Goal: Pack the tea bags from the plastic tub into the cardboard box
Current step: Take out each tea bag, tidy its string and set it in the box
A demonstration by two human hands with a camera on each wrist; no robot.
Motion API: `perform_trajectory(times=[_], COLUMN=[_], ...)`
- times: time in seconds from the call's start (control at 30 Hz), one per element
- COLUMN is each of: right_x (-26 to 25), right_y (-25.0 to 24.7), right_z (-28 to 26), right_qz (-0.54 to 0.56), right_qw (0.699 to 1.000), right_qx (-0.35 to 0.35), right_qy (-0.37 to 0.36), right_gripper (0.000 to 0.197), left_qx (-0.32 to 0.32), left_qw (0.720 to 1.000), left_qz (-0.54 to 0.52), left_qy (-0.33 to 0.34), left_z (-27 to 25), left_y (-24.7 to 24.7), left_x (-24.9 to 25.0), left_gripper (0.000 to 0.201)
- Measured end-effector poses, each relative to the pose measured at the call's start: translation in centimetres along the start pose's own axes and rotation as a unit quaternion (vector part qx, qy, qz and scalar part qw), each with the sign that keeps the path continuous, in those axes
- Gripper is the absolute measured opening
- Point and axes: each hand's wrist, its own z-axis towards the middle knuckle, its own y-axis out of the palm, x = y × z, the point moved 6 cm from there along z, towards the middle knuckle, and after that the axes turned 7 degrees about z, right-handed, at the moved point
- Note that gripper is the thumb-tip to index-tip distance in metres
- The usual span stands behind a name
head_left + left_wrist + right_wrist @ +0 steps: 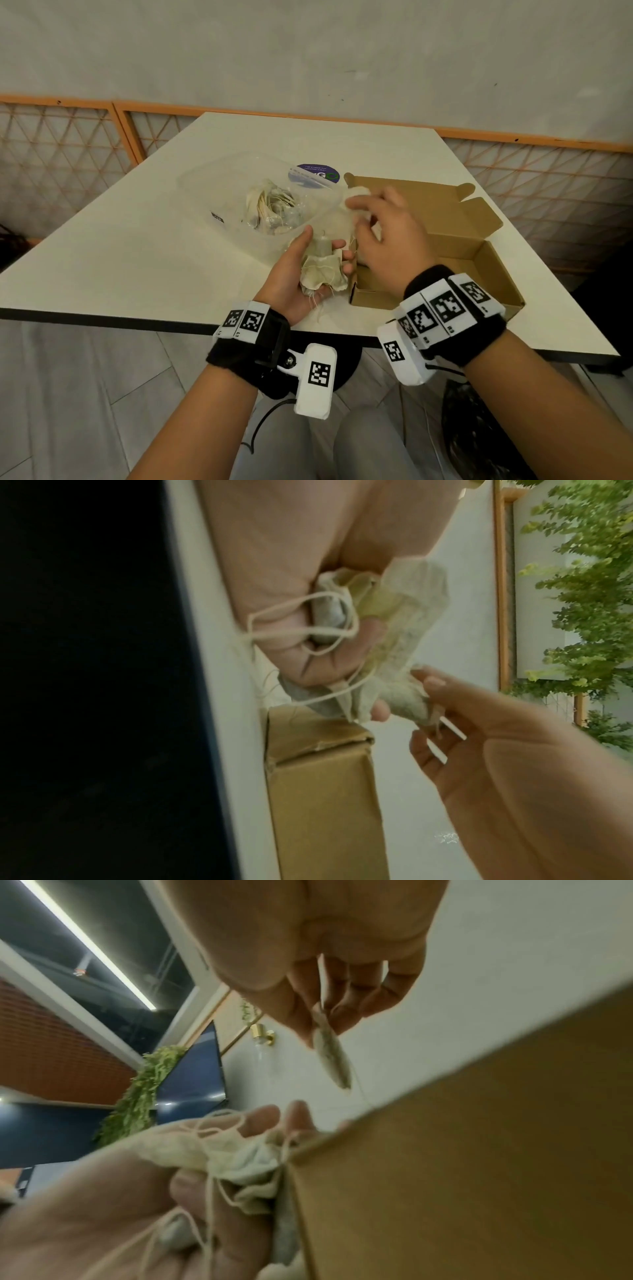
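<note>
My left hand holds a bunch of pale tea bags with loose strings, palm up, just left of the open cardboard box. The same bunch fills the left wrist view, strings looped over my fingers. My right hand hovers above the box's near-left corner and pinches a single tea bag between thumb and fingers. The clear plastic tub stands left of the box with more tea bags heaped inside. The box's floor, where visible, is bare cardboard.
A round purple lid lies behind the tub. The white table has a dark front edge close to my wrists. The box's lid flap lies open toward the back. A lattice railing runs behind the table.
</note>
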Motion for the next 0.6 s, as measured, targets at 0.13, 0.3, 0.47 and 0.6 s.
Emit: perform_trajectory(times=[0.13, 0.3, 0.47, 0.6], right_x=[-1.0, -1.4, -1.9, -1.4], right_y=[2.7, 2.9, 0.0, 2.3], right_z=[-0.1, 0.1, 0.3, 0.3], right_qz=[-0.146, -0.127, 0.287, 0.252], right_qw=[0.971, 0.975, 0.941, 0.89], right_qx=[-0.19, -0.182, -0.145, -0.362], right_qy=[-0.015, -0.009, 0.107, 0.112], right_gripper=[0.033, 0.02, 0.019, 0.047], left_qx=[0.005, -0.006, -0.028, -0.032], left_qw=[0.999, 0.999, 0.999, 0.999], left_qz=[0.028, 0.044, 0.014, 0.018], left_qy=[0.014, 0.006, 0.008, 0.007], left_z=[-0.1, -0.1, 0.4, 1.0], left_y=[-0.2, -0.4, -0.3, -0.9], left_x=[0.2, 0.2, -0.1, -0.4], left_gripper=[0.057, 0.065, 0.059, 0.063])
